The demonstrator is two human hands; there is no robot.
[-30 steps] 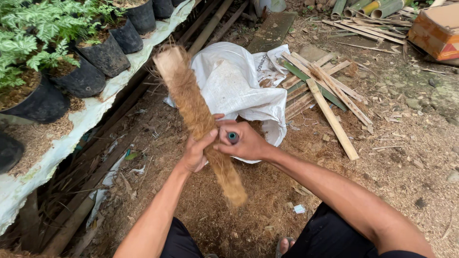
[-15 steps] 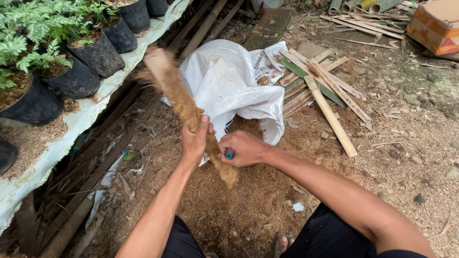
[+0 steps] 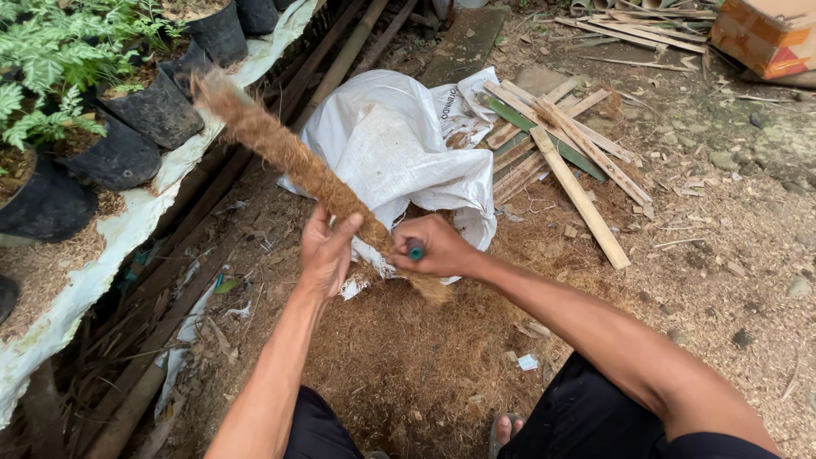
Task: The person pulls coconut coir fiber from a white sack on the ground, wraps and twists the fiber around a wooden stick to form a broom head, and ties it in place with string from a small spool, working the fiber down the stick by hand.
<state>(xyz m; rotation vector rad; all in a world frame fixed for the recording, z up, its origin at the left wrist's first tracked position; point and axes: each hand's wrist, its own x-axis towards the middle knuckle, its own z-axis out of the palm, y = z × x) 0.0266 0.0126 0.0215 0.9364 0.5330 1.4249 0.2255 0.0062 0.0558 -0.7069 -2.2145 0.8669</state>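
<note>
Head view: a long coir-wrapped pole [image 3: 289, 157] is held slanted above fibre-strewn ground [image 3: 408, 357]. The left hand [image 3: 325, 252] is closed around its middle; the right hand [image 3: 433, 249], beside it, is clenched on a small green tool [image 3: 415, 252] against the pole. A white sack [image 3: 399, 144] lies behind.

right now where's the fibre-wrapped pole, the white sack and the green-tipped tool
fibre-wrapped pole [image 3: 280, 153], head view, on the brown fibre wrap partway up the pole
white sack [image 3: 399, 144], head view, on the middle of the crumpled cloth
green-tipped tool [image 3: 416, 252], head view, on the green end showing from the right hand's grip
</note>
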